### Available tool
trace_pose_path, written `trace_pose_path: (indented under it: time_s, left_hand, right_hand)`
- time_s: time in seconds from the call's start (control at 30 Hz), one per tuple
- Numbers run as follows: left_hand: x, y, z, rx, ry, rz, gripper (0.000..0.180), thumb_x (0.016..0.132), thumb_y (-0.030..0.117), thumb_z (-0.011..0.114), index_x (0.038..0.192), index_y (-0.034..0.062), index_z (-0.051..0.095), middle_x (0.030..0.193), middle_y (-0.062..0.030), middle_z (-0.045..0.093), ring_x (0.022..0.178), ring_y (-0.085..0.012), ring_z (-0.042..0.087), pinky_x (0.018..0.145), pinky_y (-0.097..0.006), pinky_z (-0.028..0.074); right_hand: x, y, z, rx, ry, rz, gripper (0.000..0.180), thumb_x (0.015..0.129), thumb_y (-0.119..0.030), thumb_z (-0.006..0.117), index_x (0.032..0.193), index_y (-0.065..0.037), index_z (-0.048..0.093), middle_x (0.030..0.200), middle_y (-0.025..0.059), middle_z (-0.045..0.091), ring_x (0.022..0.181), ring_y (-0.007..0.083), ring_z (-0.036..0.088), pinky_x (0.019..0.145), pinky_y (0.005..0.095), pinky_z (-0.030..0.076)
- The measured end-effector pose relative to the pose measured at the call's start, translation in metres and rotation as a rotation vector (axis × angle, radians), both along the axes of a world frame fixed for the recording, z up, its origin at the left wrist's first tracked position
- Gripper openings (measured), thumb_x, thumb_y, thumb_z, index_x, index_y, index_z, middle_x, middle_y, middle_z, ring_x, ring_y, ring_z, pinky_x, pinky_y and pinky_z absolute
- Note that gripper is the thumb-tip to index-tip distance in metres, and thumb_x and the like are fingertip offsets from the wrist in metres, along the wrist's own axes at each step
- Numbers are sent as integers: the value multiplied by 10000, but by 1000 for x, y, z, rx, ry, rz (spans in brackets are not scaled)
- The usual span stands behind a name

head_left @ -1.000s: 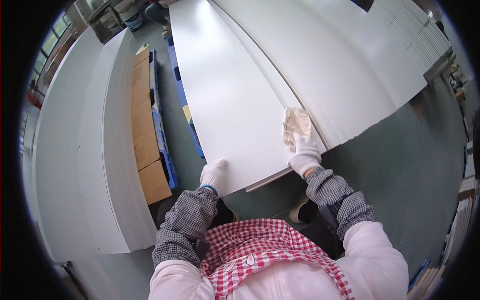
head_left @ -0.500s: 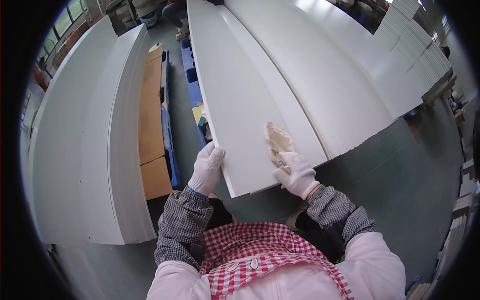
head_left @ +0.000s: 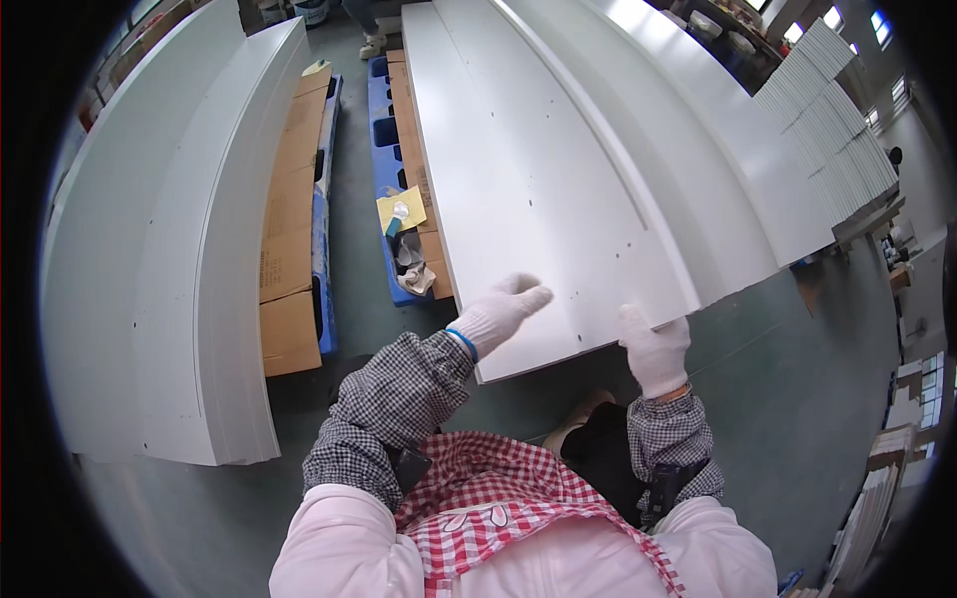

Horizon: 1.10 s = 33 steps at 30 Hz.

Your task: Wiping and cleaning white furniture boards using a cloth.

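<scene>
Left hand point(head_left: 502, 312) and right hand point(head_left: 656, 351) have shifted rightward since the earlier frame. Crumpled wad point(head_left: 415, 280): at the front right corner of the blue pallet point(head_left: 387, 179). Left hand: loosely extended, nothing visible in it, above the front left corner of the white board point(head_left: 528, 169). White board: above the pallet's right side, face dotted. Right hand: at the board's front edge, near its right corner; grip cannot be determined.

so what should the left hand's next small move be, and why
Probably ease the left hand onto the left edge of the dark-spotted white panel: it appears to grip nothing, its fingers over the surface, while the right hand is at the near edge, further right. A touch on both sides might steady the panel.
</scene>
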<state>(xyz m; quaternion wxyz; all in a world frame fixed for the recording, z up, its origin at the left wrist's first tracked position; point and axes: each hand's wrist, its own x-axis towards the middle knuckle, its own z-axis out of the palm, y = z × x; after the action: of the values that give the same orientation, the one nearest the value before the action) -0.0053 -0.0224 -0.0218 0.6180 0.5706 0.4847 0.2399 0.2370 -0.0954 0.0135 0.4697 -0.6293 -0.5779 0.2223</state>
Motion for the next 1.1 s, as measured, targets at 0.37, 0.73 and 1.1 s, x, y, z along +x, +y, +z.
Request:
trace_pose_path:
  time_s: [0.37, 0.73, 1.1]
  left_hand:
    - [-22, 12, -103, -266, 146, 420, 785, 996, 458, 669, 1541, -41, 404, 1342, -212, 595, 1123, -272, 638, 937, -388, 554]
    - [-39, 7, -104, -495, 58, 561, 637, 1017, 494, 582, 1368, -37, 601, 1266, -177, 687, 1116, -294, 676, 986, -431, 526]
    - [-37, 11, -125, -455, 67, 615, 588, 1051, 437, 516, 1309, -80, 625, 1263, -229, 690, 1145, -349, 667, 984, -449, 501]
  right_hand:
    - [19, 10, -29, -186, 695, -101, 99, 1008, -100, 658, 1001, -1, 660, 753, 18, 624, 559, 94, 567, 462, 250, 435]
    - [8, 18, -78, -458, 1280, -115, 351, 1071, -313, 526, 1258, -25, 602, 1153, 138, 706, 1014, 314, 725, 812, 470, 608]
    - [30, 20, -137, -736, 1272, -74, 366, 1086, -404, 478, 982, -92, 638, 725, 45, 634, 459, 170, 511, 388, 310, 362]
